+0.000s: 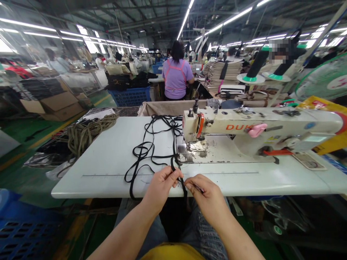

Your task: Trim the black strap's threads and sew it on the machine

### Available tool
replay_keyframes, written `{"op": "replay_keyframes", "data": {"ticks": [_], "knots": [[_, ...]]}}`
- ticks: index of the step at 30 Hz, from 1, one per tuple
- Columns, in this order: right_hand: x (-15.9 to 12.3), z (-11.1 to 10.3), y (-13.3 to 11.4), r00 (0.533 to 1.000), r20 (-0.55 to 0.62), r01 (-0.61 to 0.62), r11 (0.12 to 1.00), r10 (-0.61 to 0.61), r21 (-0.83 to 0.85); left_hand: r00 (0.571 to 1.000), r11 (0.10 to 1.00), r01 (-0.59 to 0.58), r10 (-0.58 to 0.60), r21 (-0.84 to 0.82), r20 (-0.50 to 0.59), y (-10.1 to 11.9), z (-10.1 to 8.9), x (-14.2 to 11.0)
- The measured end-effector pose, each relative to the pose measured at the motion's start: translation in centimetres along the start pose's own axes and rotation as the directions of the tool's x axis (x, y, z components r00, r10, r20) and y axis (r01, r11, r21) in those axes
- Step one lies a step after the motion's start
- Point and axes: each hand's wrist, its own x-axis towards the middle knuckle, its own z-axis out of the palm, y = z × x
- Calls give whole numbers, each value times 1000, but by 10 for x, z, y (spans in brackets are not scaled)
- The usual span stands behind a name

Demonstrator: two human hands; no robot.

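Note:
A long black strap (151,151) lies in loops on the white sewing table (108,162) and runs down over its front edge. My left hand (159,186) is closed in a pinch on the strap at the table's front edge. Close beside it, my right hand (207,195) is closed on a small thin tool, with its fingertips almost touching the strap. A cream industrial sewing machine (244,133) stands just behind my hands, its needle area (189,146) a short way beyond the strap.
A coil of rope (86,131) lies at the table's left edge. A blue crate (24,231) sits on the floor at lower left. A person in a purple shirt (176,76) works with their back turned at the station ahead. A green fan (325,79) stands at right.

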Motion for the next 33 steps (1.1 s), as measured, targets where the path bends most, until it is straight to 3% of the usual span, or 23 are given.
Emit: {"op": "replay_keyframes", "data": {"ticks": [4, 8, 11, 14, 16, 18, 22, 25, 27, 30, 33], "knots": [[-4, -4, -5, 999, 4, -53, 995, 53, 83, 999, 999, 10, -11, -37, -31, -9, -1, 2], [-7, -2, -9, 995, -58, -56, 955, 76, 292, 996, 969, 68, -80, -239, -39, -15, 6, 4], [-10, 9, -6, 988, 52, -149, 812, 146, 565, 988, 902, 149, -151, -404, 28, -14, 15, 2], [-10, 24, -3, 957, 189, -288, 642, 221, 710, 971, 856, 240, -212, -458, 112, -16, 23, -3], [-9, 32, -1, 933, 196, -341, 570, 302, 748, 976, 890, 212, -217, -404, 36, -23, 24, -4], [-9, 36, -2, 906, 195, -377, 508, 376, 775, 976, 942, 134, -179, -307, -124, -31, 21, -1], [-17, 40, -4, 867, 292, -466, 445, 405, 765, 923, 966, 48, -141, -254, -359, -40, 11, 10], [-21, 41, -4, 842, 331, -515, 452, 426, 729, 898, 939, 2, -153, -344, -413, -32, 4, 16], [-19, 38, -3, 853, 265, -486, 497, 450, 719, 934, 920, 19, -156, -393, -320, -23, 4, 15], [-9, 27, -3, 905, 73, -365, 673, 420, 644, 977, 900, 53, -136, -433, -164, -11, 7, 10], [-3, 15, -5, 949, -38, -260, 843, 313, 472, 980, 906, 34, -113, -421, -163, -8, 7, 7]]}}
